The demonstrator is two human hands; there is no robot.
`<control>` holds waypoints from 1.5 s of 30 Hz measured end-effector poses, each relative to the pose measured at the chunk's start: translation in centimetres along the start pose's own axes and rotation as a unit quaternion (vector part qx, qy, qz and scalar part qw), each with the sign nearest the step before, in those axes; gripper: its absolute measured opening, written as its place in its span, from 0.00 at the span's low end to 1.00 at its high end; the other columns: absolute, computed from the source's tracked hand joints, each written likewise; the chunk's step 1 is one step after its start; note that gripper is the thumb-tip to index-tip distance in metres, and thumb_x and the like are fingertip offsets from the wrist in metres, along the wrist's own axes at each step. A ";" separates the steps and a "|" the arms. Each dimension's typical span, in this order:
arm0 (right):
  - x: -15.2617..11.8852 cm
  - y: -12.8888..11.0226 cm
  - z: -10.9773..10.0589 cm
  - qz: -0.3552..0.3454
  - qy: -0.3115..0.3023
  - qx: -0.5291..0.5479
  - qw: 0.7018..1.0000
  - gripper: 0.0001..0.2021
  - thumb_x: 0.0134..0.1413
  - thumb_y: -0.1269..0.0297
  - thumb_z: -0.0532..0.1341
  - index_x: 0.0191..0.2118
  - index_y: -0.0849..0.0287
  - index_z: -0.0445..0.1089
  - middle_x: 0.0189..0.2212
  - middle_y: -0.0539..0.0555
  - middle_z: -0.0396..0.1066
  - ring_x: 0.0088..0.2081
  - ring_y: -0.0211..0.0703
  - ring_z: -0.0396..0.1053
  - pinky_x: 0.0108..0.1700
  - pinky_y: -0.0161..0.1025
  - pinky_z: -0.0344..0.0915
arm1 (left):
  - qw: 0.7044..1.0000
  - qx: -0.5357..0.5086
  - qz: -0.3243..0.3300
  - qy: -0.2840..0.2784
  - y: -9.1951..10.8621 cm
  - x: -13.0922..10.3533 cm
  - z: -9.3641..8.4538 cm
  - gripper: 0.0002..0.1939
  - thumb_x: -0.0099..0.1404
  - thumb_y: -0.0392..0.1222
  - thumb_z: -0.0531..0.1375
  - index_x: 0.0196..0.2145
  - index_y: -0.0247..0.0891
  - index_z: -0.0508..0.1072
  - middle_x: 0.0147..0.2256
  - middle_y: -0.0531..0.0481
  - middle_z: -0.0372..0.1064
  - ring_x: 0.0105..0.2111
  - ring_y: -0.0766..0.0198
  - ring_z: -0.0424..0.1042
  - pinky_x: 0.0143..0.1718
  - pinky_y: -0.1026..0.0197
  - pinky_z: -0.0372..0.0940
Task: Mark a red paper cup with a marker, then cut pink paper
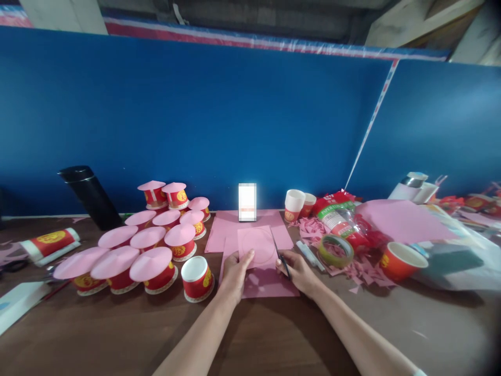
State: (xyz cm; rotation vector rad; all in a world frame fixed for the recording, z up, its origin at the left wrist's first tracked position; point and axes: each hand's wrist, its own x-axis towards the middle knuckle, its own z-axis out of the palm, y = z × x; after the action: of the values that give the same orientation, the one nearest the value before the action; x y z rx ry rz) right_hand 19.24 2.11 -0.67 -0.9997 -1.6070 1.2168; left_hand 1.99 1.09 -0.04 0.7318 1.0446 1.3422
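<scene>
My left hand [237, 274] pinches the lower left part of a square of pink paper [256, 243], its thumb lying on top. A faint circle is drawn on that paper. In my right hand [298, 271] is a pair of dark scissors [282, 258], its blades pointing up along the paper's right edge. Whether the blades touch the paper I cannot tell. Beneath both hands lie larger pink sheets [270, 287]. Left of my left hand stands an upturned red paper cup [198, 278] with a gold emblem and no pink cone on it.
Several red cups with pink cone tops [151, 265] stand at left, near a black flask [92, 198]. A lit phone [247, 202] leans at the back. To the right lie a tape roll [335, 251], pink scraps [371, 274], an orange cup [403, 261] and a red plastic pack [336, 216].
</scene>
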 end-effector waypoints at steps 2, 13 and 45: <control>0.0 0.1 0.0 -0.001 0.000 0.000 1.000 0.18 0.45 0.52 0.62 0.36 0.63 0.68 0.20 0.48 0.63 0.22 0.33 0.57 0.24 0.31 0.53 | 1.000 0.004 0.000 -0.001 -0.1 0.1 -0.1 0.23 0.44 0.55 0.65 0.29 0.31 0.70 0.19 0.49 0.69 0.15 0.64 0.68 0.13 0.65 0.62; -0.1 -0.7 0.0 -0.001 0.001 -0.012 1.000 0.15 0.46 0.53 0.62 0.28 0.62 0.64 0.19 0.47 0.60 0.22 0.32 0.55 0.24 0.31 0.51 | 1.000 0.022 -0.014 0.005 -0.1 0.2 0.0 0.20 0.47 0.53 0.64 0.29 0.33 0.69 0.18 0.51 0.67 0.12 0.66 0.65 0.10 0.65 0.61; -0.2 -0.6 -0.1 0.008 -0.010 -0.019 1.000 0.17 0.48 0.51 0.60 0.30 0.62 0.64 0.19 0.47 0.60 0.22 0.32 0.55 0.24 0.31 0.52 | 0.999 0.020 0.027 0.012 -0.6 1.0 -0.6 0.19 0.46 0.51 0.65 0.27 0.31 0.72 0.18 0.50 0.69 0.17 0.66 0.68 0.17 0.66 0.62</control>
State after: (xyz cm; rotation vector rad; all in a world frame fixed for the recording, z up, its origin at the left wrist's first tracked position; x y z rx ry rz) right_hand 19.36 1.79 -0.08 -1.0283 -1.6455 1.2143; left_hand 1.64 1.94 -0.95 0.7804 1.0801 1.3821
